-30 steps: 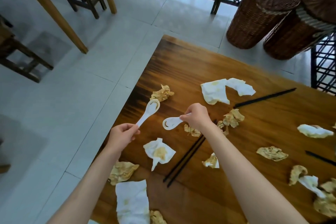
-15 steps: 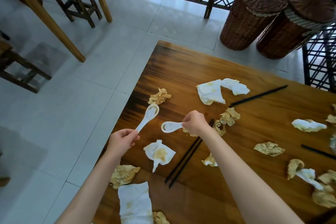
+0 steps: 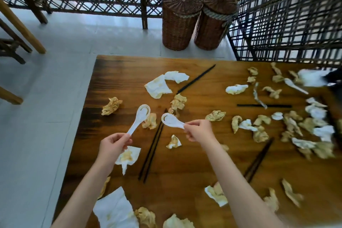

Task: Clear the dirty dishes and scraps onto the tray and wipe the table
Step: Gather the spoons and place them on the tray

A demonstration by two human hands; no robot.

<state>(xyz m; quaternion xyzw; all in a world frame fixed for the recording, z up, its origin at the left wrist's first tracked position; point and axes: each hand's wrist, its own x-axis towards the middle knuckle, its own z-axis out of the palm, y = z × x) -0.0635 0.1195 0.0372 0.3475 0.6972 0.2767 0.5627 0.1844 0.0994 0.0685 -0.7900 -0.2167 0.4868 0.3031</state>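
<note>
Left hand (image 3: 112,145): fingers (image 3: 124,138) pinched on the handle end of a white soup spoon (image 3: 139,119), bowl up and away, held above the worktop (image 3: 114,72). Right hand (image 3: 199,130): fingers (image 3: 188,127) pinched on the handle of a second white spoon (image 3: 172,120), bowl pointing left. The two spoon bowls sit near each other, not touching. Both bowls show brownish residue.

Below the hands: a pair of black chopsticks (image 3: 151,151) lying together on the wood, a stained white napkin (image 3: 127,155) just under the left hand, a small crumpled scrap (image 3: 174,142) between the arms. Farther out: larger stained napkin (image 3: 160,86), single black chopstick (image 3: 196,78) beside it, another (image 3: 264,105) to the right, a third white spoon (image 3: 295,84) lying among the scraps. Right side of the worktop is heavy with crumpled tissues and yellowish scraps (image 3: 296,126), blurred there. Another napkin (image 3: 114,209) at the near edge.

Beyond the worktop: two lidded wicker baskets (image 3: 178,20) on the floor against a lattice screen (image 3: 286,24).
</note>
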